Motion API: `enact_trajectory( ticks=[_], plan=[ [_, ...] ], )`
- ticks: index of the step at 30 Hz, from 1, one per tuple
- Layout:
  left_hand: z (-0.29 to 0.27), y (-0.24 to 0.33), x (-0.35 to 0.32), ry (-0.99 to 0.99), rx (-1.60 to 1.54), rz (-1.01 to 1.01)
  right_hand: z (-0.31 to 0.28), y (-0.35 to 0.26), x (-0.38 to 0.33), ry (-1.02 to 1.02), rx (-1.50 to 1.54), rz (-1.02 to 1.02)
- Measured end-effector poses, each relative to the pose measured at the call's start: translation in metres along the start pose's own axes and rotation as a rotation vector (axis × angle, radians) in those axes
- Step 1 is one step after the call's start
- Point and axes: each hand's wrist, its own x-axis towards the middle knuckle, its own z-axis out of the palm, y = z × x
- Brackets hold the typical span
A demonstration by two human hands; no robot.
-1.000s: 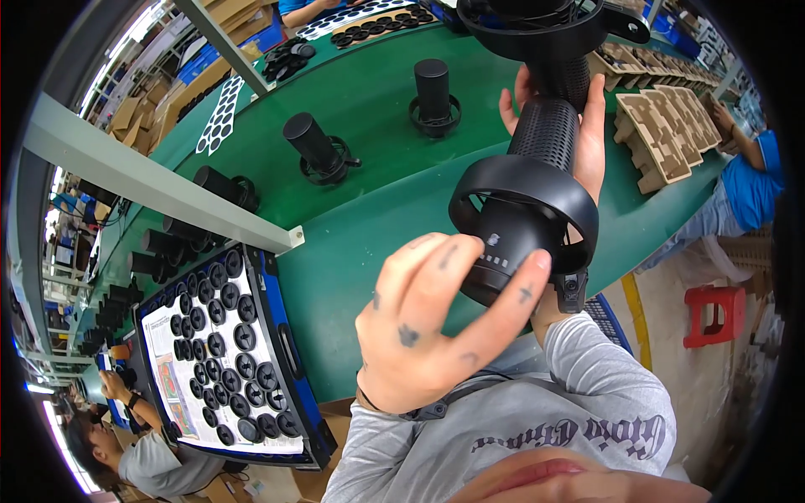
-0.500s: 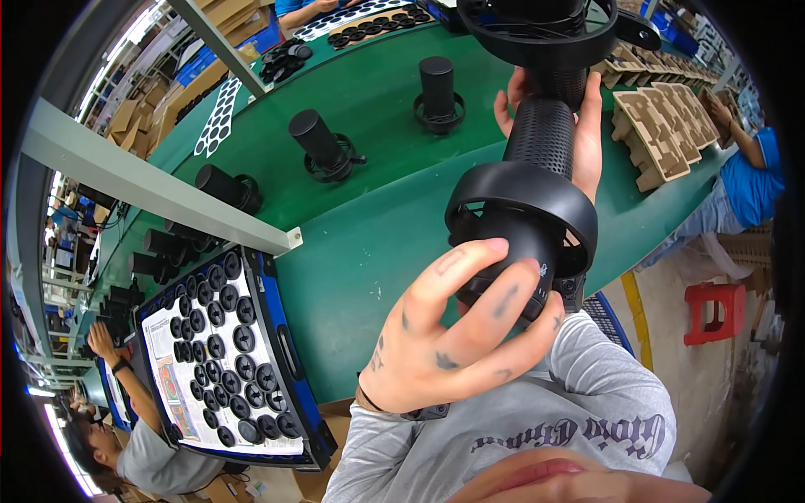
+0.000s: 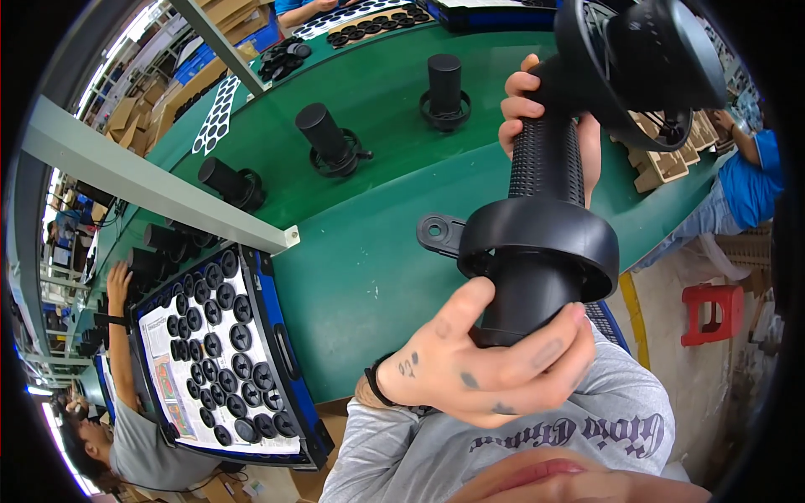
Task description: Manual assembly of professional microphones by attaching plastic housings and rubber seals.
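Note:
A black dumbbell-shaped device (image 3: 547,159) is held up before me, with a dimpled grip along its middle and a ring round each end. My left hand (image 3: 495,360) cups the rounded lower end, thumb and fingers curled round it. Behind the upper grip is my right hand (image 3: 521,105), its fingers wrapped round the neck near the upper ring and its palm mostly hidden. The lower ring (image 3: 537,226) has a flat lug (image 3: 438,232) sticking out to the left. The upper end (image 3: 662,54) tilts to the right, close to the camera.
Several black cylinders with ring bases, such as one cylinder (image 3: 444,84), stand along the green surface (image 3: 352,277). A blue-edged tray (image 3: 281,352) of round black parts sits at left. A grey post (image 3: 159,180) crosses there. Pulp trays (image 3: 662,168) and a red stool (image 3: 713,314) are right; co-workers sit nearby.
The device has turned in my hands: its upper end swung right, its lower end came down, and the lug now points left. My left hand moved down and regripped the lower end.

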Motion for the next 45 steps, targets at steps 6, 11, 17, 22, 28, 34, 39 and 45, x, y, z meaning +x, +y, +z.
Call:
enact_trajectory(
  ticks=[6,11,17,22,28,34,39,45],
  plan=[
    [0.002,-0.003,0.000,-0.022,-0.019,0.107,-0.011,0.001,0.005,-0.161,0.173,0.072],
    [0.007,0.002,-0.003,0.023,-0.032,0.075,-0.014,0.005,0.009,-0.218,0.249,0.084],
    [-0.021,-0.016,-0.001,-0.097,-0.156,-0.088,-0.016,-0.052,-0.016,-0.242,-0.571,-0.367],
    [-0.045,-0.043,0.000,-0.053,-0.192,-0.062,0.037,-0.066,-0.042,0.345,-2.134,-0.810],
    [-0.053,-0.050,-0.009,0.034,-0.188,-0.107,-0.018,-0.093,-0.028,0.213,-2.720,0.087],
    [-0.054,-0.052,-0.007,0.023,-0.253,-0.072,-0.034,-0.109,-0.041,0.387,-2.681,-0.068],
    [-0.056,-0.054,-0.011,0.045,-0.236,-0.106,-0.036,-0.118,-0.078,0.714,-2.299,-0.477],
    [-0.063,-0.062,-0.014,0.090,-0.224,-0.062,-0.043,-0.138,-0.130,0.570,-1.955,-0.908]
  ],
)
